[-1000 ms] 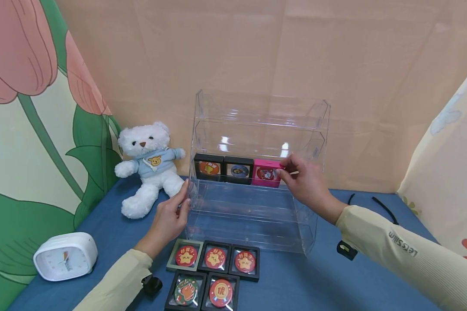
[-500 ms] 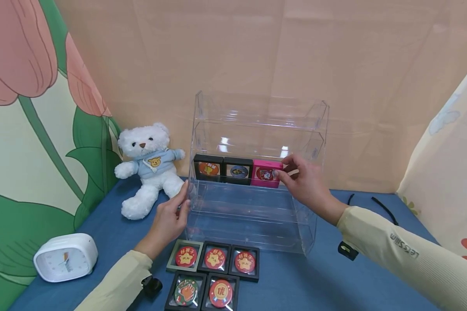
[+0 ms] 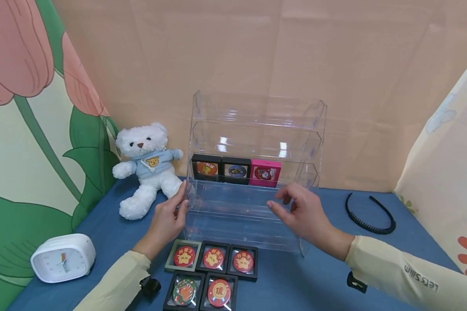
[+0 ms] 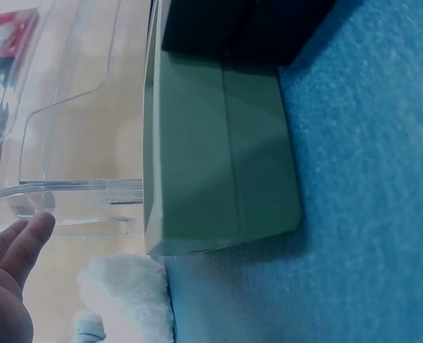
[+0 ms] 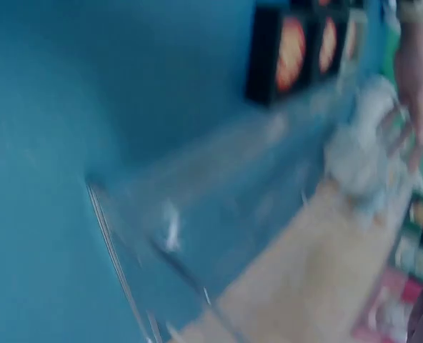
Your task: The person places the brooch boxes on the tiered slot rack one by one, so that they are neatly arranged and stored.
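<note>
A clear acrylic tiered rack [image 3: 253, 205] stands on the blue cloth. Its middle tier holds two black boxes [image 3: 236, 170] and a pink box [image 3: 265, 173] with round badges, side by side. My left hand [image 3: 165, 222] touches the rack's left side; the left wrist view shows fairly straight fingers [image 4: 27, 246] outside that clear panel. Off the pink box, my right hand [image 3: 305, 214] hovers low in front of the rack's right half, fingers loosely bent, holding nothing. The right wrist view is blurred.
Several framed badges [image 3: 213, 258] lie in two rows before the rack. A white teddy bear [image 3: 148, 168] sits left of it, with a white clock [image 3: 63, 258] nearer. A black headband [image 3: 373, 228] lies at the right. A beige curtain hangs behind.
My right hand has let go of the pink box and moved down, toward me. That box stays in the tier beside the black ones. The headband now shows fully; my left hand keeps its place.
</note>
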Tool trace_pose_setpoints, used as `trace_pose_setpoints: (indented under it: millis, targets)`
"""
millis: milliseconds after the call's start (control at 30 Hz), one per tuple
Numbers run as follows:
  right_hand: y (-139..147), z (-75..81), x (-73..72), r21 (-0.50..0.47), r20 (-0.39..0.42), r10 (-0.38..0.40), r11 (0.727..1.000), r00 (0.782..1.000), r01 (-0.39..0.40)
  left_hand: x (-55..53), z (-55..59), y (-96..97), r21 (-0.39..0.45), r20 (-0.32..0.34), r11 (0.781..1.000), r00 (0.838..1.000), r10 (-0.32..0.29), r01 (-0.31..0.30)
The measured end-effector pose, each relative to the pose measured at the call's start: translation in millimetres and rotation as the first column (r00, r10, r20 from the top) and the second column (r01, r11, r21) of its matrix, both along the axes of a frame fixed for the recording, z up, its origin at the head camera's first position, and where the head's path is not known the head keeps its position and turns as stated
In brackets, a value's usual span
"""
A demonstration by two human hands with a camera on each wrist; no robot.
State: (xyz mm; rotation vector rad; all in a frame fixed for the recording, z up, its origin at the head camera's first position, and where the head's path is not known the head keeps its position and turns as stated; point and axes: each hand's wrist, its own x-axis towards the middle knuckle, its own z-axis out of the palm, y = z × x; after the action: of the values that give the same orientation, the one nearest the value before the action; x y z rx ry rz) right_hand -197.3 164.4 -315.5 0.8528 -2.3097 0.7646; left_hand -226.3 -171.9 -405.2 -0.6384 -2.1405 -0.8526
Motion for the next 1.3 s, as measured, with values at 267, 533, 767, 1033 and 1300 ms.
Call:
trace_pose_setpoints:
  millis: [267, 533, 767, 1033, 1300]
  targets:
    - [-6.2, -44.9, 29.9, 0.034, 0.164, 0.121, 0.991, 0.979, -0.128, 0.8, 0.9, 0.7, -0.002, 0.004, 1.0, 1.0, 0.002, -0.002]
    - [-7.2, -81.8, 43.6, 0.077, 0.43, 0.173, 0.971, 0.886, -0.227, 1.4, 1.4, 0.0, -0.002, 0.009, 1.0, 1.0, 0.007, -0.007]
    - [-12.0, -95.3, 45.6, 0.177, 0.561, 0.066, 0.964, 0.825, -0.198, 1.7, 0.9, 0.4, -0.007, 0.007, 1.0, 1.0, 0.015, -0.015]
    - [-18.6, -103.4, 44.8, 0.188, 0.578, 0.03, 0.967, 0.815, -0.17, 2.1, 0.0, 0.0, -0.01, 0.008, 1.0, 1.0, 0.021, -0.021]
    - [-21.6, -109.6, 41.8, 0.17, 0.577, 0.025, 0.974, 0.816, -0.15, 2.6, 0.1, -0.6, -0.009, 0.002, 1.0, 1.0, 0.015, -0.015]
